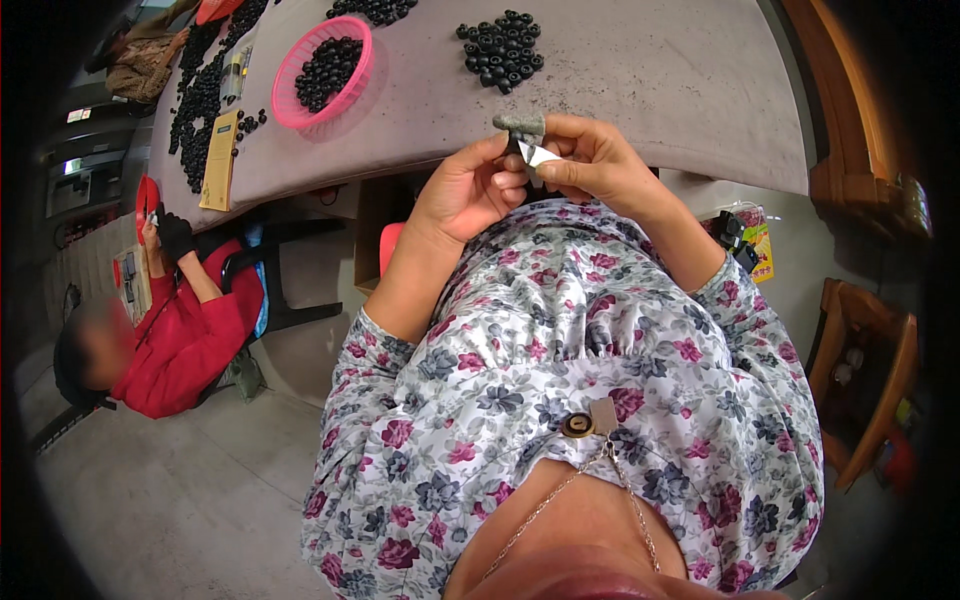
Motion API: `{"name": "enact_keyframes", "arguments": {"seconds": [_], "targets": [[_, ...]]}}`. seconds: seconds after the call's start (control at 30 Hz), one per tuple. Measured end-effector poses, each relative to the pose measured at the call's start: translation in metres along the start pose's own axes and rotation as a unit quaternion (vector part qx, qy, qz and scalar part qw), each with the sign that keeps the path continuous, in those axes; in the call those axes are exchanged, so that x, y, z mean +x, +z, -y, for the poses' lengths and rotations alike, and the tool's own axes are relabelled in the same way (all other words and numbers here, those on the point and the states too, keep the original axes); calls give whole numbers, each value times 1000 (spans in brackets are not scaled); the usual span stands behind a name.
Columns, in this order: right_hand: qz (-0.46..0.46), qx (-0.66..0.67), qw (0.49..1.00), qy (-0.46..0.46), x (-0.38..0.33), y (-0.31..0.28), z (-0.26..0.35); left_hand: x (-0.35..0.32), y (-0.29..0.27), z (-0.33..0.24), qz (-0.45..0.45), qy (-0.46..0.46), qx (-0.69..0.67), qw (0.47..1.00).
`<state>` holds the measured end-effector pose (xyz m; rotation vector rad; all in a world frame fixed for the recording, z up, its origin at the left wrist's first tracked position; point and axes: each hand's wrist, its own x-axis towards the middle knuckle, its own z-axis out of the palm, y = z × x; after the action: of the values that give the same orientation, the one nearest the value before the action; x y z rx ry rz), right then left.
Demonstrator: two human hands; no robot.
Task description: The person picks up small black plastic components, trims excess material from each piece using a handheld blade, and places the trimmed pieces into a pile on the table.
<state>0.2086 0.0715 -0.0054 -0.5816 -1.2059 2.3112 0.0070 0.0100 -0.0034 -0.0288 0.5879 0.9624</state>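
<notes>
My left hand (470, 187) and my right hand (597, 165) meet in front of my chest, at the table's near edge. Between the left thumb and fingers is a small dark piece that looks like a black bead (514, 143), mostly covered. The right thumb pinches a small white, flat piece (540, 155) with a dark, pointed end directed at the bead. A grey fabric finger cover (520, 123) sits over the right index fingertip. Beyond my hands lies a loose cluster of black beads (500, 50).
A pink basket (284, 95) of black beads stands on the grey-covered table (640, 80). More beads (200, 110) and a tan notebook (219, 160) lie left. A co-worker in red (190, 350) sits at left; another person (140, 65) is farther off. Wooden chair (868, 370) at right.
</notes>
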Motion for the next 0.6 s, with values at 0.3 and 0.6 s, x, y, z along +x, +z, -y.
{"name": "enact_keyframes", "arguments": {"seconds": [0.3, 0.6], "targets": [[-4, -22, 1000, -9, 1, -1, 1, 2, -1, 3, 0, 3, -17, 1000], [-1, -13, 1000, -2, 2, -2, 4, 1, 6, 6, -20, 28, -8, 999]]}}
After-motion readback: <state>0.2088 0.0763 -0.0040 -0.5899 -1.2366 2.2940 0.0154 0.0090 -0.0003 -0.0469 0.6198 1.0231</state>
